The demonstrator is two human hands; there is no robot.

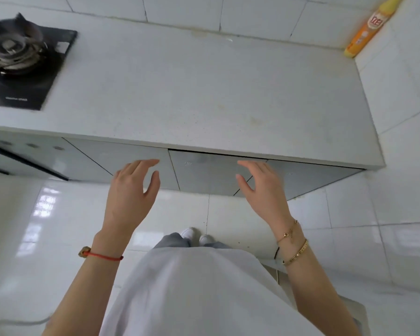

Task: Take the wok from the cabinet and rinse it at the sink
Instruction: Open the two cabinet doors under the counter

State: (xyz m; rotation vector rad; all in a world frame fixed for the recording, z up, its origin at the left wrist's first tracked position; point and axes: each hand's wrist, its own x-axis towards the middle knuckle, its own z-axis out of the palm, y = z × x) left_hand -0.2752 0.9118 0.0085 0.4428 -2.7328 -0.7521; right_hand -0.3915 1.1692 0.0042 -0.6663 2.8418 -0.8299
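Head view, hands: my left hand (131, 192) and right hand (262, 190) hover in front of the cabinet doors (204, 173), fingers (148, 163) loosely spread and released, holding nothing; I cannot tell whether any fingertip touches a door.
Head view, wok: not in sight; I judge it sits behind the closed doors under the counter (204, 93), though which compartment I cannot tell.
Head view, sink: not visible either, so the route to it is unknown to me.
Risk, wrong door: several similar grey panels sit side by side with no handles that I can see, so I could open one that holds no wok.
Risk, grip: the door faces look smooth and glossy; fingers may slip off the top edge under the counter overhang.
Risk, swing: I stand close, shoes (196, 235) near the cabinet base, so an opening door could strike my legs.
Risk, floor: the glossy floor tiles (46, 226) could be slippery once a wet wok is carried.
Surroundings, far left: a gas burner (12, 49) on a black hob.
Surroundings, far right: an orange bottle (368, 27) stands in the tiled corner.
Obstruction: nothing lies between hands and doors.
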